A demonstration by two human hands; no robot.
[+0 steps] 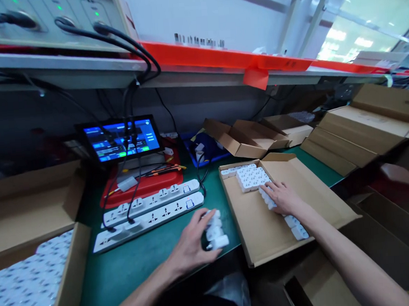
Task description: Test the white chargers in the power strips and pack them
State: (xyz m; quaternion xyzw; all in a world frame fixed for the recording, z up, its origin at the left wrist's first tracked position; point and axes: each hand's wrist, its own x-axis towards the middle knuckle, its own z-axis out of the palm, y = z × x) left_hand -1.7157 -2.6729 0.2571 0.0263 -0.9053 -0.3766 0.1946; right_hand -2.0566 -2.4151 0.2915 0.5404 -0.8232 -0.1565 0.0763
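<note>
My left hand (196,241) is curled around a short row of white plug adapters (215,231), held above the green table edge and slightly blurred. Inside the open shallow cardboard box (252,247), my right hand (279,197) grips another short row of white adapters (267,198), its fingers over the row's top. That row lies close to a block of white adapters (252,177) packed near the far side. More adapters (295,227) lie along the box's right side, partly under my right forearm.
Two white power strips (149,218) lie on the green table (128,268), left of the box. Behind them are a red tray (171,176) and a lit screen (120,138). At left, a carton (71,276) holds many white adapters. Open cardboard boxes (248,138) stand behind, under a shelf.
</note>
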